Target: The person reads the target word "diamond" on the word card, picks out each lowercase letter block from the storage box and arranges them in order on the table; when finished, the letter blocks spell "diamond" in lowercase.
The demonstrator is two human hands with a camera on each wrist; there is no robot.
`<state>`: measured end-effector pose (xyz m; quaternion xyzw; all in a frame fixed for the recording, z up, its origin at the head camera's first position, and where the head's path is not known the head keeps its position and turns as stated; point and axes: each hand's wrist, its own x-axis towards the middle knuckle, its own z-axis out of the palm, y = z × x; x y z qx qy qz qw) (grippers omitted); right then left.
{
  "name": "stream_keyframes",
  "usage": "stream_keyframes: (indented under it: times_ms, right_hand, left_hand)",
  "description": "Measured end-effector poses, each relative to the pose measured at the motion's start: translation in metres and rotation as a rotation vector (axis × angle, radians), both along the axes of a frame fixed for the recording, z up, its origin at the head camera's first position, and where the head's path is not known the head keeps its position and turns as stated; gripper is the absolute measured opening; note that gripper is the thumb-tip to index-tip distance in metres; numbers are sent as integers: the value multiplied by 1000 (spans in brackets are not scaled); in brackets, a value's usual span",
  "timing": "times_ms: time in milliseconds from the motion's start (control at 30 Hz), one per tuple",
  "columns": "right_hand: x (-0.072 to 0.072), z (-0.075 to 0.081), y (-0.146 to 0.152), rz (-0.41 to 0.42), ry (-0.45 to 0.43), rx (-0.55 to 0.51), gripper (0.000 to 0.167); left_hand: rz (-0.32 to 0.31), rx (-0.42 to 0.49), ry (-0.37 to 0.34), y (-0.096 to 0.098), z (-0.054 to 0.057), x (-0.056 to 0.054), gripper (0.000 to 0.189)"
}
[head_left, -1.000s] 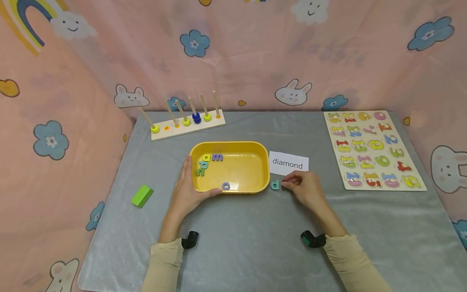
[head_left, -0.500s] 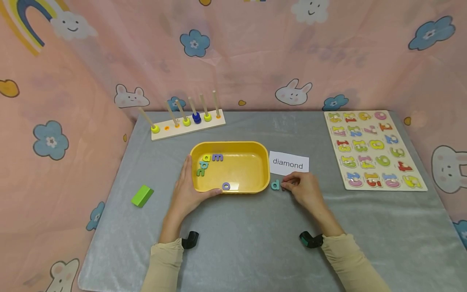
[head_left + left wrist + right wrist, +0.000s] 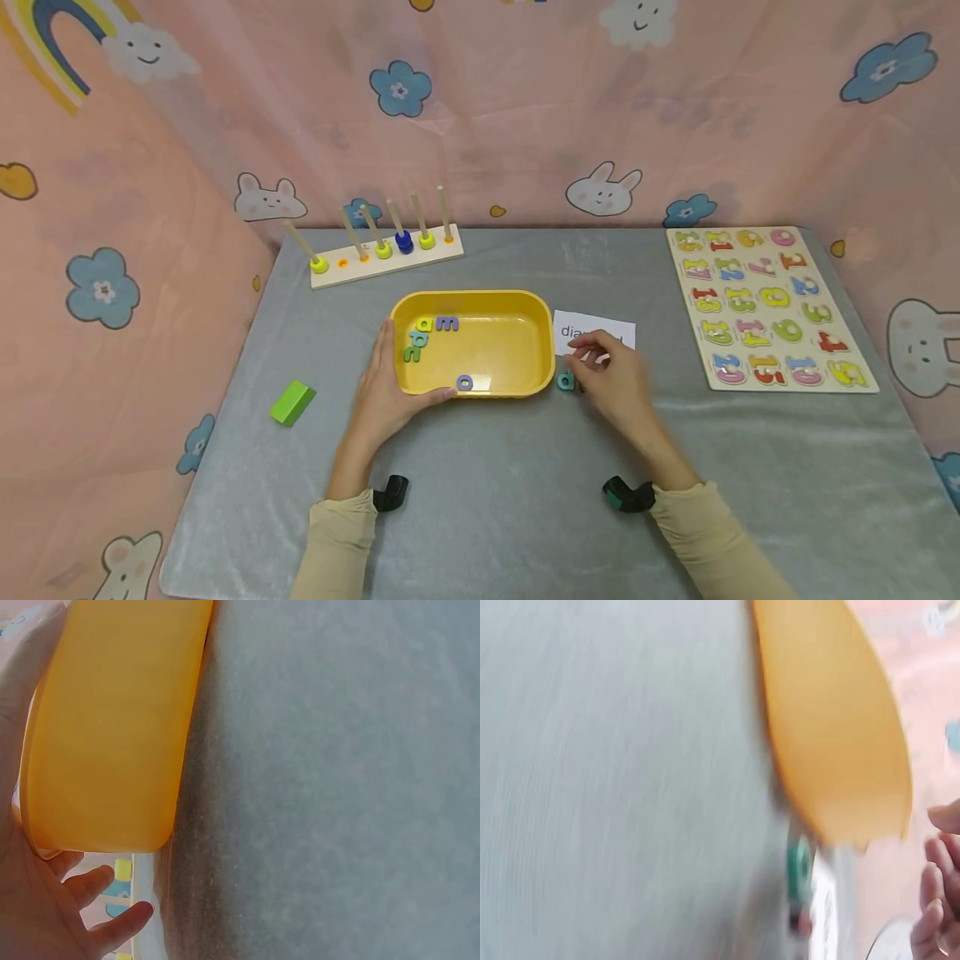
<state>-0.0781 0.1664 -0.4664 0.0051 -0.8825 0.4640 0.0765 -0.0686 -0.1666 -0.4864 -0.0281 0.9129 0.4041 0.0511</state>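
Observation:
My left hand [image 3: 381, 392] rests at the near left corner of a yellow tray [image 3: 517, 387]. Its thumb lies on the near rim; its fingers extend along the left wall. Inside the tray are a purple letter m [image 3: 447, 323], a yellow letter [image 3: 424, 324], a teal letter [image 3: 418, 339], a green n [image 3: 412, 354] and a purple o [image 3: 465, 382]. My right hand [image 3: 617, 379] hovers over a white card [image 3: 626, 332], fingers loosely bent and holding nothing visible. Below it on the cloth lie a teal d [image 3: 565, 381] and a small reddish piece [image 3: 803, 924], partly hidden.
A peg counting board [image 3: 386, 258] with rings stands at the back left. A green block [image 3: 292, 403] lies left of the tray. At the right lies a wooden number puzzle board [image 3: 772, 308]. Patterned pink cloth [image 3: 487, 108] hangs behind the grey-covered table [image 3: 510, 500].
My right hand has let go of the small reddish piece beside the teal d. It has lifted and shifted toward the tray, covering part of the card's word. My left hand has stayed put.

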Motion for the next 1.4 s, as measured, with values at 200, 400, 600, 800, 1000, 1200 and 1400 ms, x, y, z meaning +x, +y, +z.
stream_keyframes:
  times_ms: [200, 400, 600, 800, 1000, 1200, 1400]
  right_hand:
    - [3, 13, -33, 117, 87, -100, 21]
    - [-6, 19, -65, 300, -34, -64, 31]
    - [-22, 14, -95, 361, -83, -50, 27]
    - [-38, 6, -121, 467, -153, 5, 41]
    - [-52, 0, -139, 530, -205, 91, 50]
    - [-65, -6, -150, 591, -235, 154, 57]
    - [-71, -9, -155, 665, -273, 218, 62]
  left_hand:
    - [2, 3, -2, 1, 1, -2, 148]
    - [6, -8, -19, 0, 2, -2, 147]
    - [10, -11, -15, 0, 2, -3, 146]
    - [5, -9, -6, 0, 2, -3, 145]
    - [-7, -9, 0, -1, 1, -2, 143]
    - [-15, -15, 9, -2, 0, -2, 144]
    - [-21, -24, 14, -1, 2, -1, 145]
